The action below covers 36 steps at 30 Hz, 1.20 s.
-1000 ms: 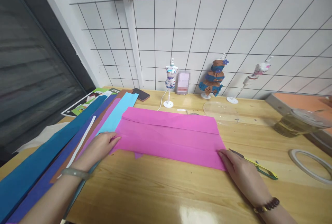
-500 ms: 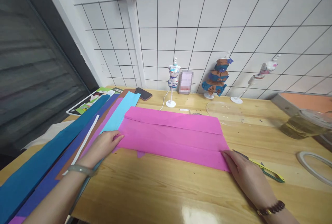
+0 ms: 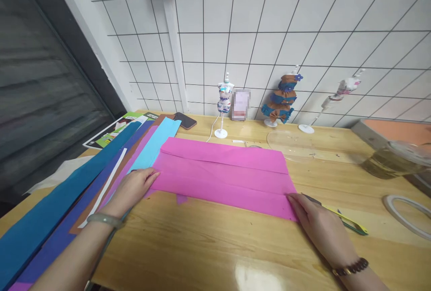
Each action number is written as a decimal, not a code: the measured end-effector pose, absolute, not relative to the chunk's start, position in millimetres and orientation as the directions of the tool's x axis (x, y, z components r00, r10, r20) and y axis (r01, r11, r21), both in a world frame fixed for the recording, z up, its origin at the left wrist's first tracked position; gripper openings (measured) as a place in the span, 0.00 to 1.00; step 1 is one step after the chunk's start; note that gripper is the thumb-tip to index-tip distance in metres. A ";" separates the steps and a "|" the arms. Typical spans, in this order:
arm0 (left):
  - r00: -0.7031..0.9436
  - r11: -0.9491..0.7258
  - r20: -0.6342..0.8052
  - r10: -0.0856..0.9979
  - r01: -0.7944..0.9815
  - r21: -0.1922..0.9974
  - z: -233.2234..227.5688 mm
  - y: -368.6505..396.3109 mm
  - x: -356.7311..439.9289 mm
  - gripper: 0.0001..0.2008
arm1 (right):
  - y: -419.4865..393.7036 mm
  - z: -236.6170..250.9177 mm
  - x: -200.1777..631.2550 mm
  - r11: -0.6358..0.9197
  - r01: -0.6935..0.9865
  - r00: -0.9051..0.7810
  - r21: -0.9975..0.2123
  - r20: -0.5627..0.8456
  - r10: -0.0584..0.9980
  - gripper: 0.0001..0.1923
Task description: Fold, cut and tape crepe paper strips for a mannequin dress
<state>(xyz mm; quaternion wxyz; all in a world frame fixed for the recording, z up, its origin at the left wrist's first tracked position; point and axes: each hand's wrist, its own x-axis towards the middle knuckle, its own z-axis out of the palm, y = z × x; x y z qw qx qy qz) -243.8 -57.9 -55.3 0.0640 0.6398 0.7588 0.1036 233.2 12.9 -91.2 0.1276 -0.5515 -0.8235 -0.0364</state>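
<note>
pink paper: i see the folded pink sheet lying flat on the wooden counter, its long folds running left to right; everything below is placed from this sheet.
left hand: my left hand lies flat on the sheet's left end, fingers stretched out and close together, thumb at the near corner; it presses rather than grips.
right hand: my right hand rests at the sheet's near right corner, fingers extended, tips touching the edge; nothing is clasped in it.
coloured sheets: a fan of long paper strips lies just left of the pink sheet, partly under its left end.
scissors: yellow-handled scissors lie just right of the sheet, partly hidden by my right hand.
figures: small dress-form models stand behind the sheet, by the grid wall.
tape ring: a white ring lies well to the right.
</note>
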 end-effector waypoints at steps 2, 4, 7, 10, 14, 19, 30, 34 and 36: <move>-0.166 0.153 0.043 0.985 0.965 0.214 -56.5 -57.3 -243.4 0.22 | 13.0 -90.9 232.3 0.385 0.920 -0.358 -0.076 0.242 0.902 0.21; -0.162 0.150 0.052 0.985 0.971 0.189 -56.9 -57.0 -242.4 0.21 | 13.2 -90.5 231.2 0.367 0.927 -0.342 -0.078 0.226 0.912 0.20; -0.158 0.146 0.065 0.985 0.977 0.158 -56.4 -56.9 -240.9 0.19 | 13.6 -89.7 229.3 0.324 0.940 -0.300 -0.103 0.198 0.933 0.20; -0.155 0.145 0.077 0.985 0.981 0.126 -55.3 -57.3 -240.0 0.18 | 13.8 -87.9 227.6 0.284 0.948 -0.258 -0.144 0.175 0.950 0.19; -0.155 0.145 0.096 0.983 0.984 0.103 -54.2 -58.9 -239.4 0.18 | 13.2 -84.1 225.7 0.199 0.963 -0.176 -0.184 0.132 0.975 0.20; -0.158 0.147 0.115 0.981 0.984 0.102 -53.4 -60.1 -238.3 0.18 | 12.3 -79.6 222.6 0.139 0.967 -0.118 -0.215 0.106 0.987 0.22; -0.154 0.143 0.115 0.981 0.985 0.093 -52.9 -58.7 -238.0 0.18 | 10.9 -73.1 228.9 0.121 0.889 -0.103 -0.441 0.064 0.993 0.22; -0.161 0.152 0.105 0.981 0.984 0.090 -54.3 -58.5 -238.9 0.18 | 9.8 -75.7 231.7 0.160 0.867 -0.128 -0.473 0.099 0.987 0.21; -0.165 0.154 0.103 0.981 0.982 0.109 -54.6 -58.5 -238.5 0.18 | 10.5 -78.6 232.4 0.177 0.867 -0.137 -0.465 0.119 0.983 0.20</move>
